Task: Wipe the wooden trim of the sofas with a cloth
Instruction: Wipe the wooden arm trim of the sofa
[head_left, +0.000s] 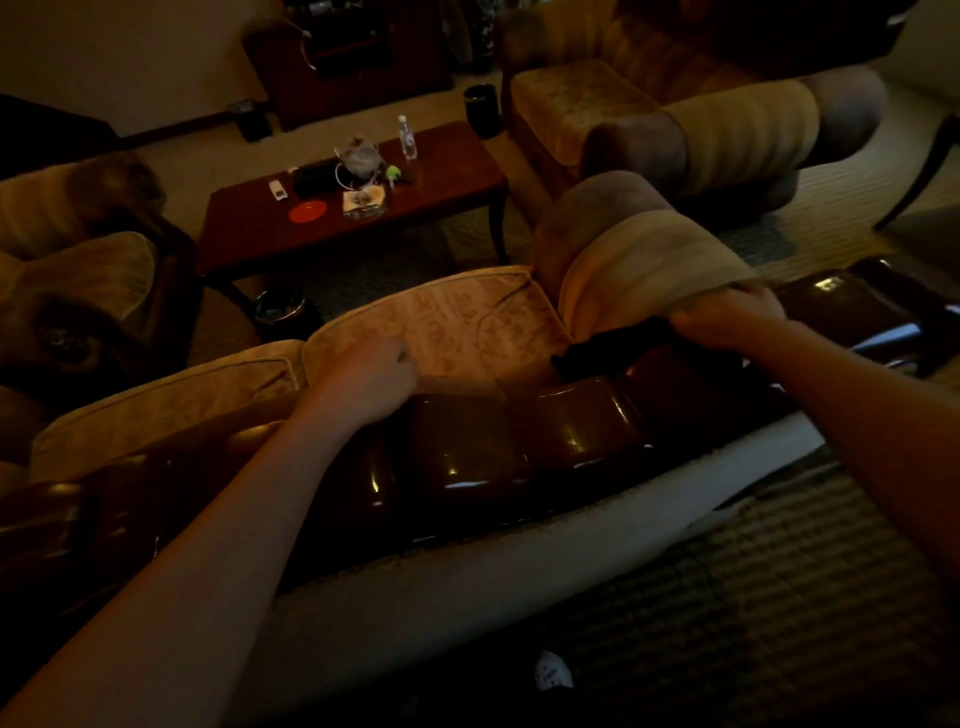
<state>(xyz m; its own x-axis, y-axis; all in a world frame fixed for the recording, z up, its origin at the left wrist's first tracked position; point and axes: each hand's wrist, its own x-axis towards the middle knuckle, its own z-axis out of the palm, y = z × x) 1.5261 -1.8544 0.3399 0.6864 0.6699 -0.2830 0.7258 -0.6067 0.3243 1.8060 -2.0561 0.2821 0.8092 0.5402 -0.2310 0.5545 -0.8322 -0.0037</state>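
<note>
Behind the sofa, at 3 o'clock: right hand (730, 317) presses a dark cloth (608, 353) onto the glossy wooden trim (467, 457), fingers apparently curled over it; dim light, grip unclear. Left hand (371, 382) at centre rests on the seat cushion (441, 322), fingers loosely curled, holding nothing. Coffee table (441, 156) at 12 o'clock.

Along the wooden trim (467, 457) in the lower middle of the frame, the stretch between the left hand (371, 382) and the right hand (727, 317) lies open. At center right the padded armrest (623, 249) rises just above the right hand and blocks the way forward. The seat cushion (441, 322) at center is bare
</note>
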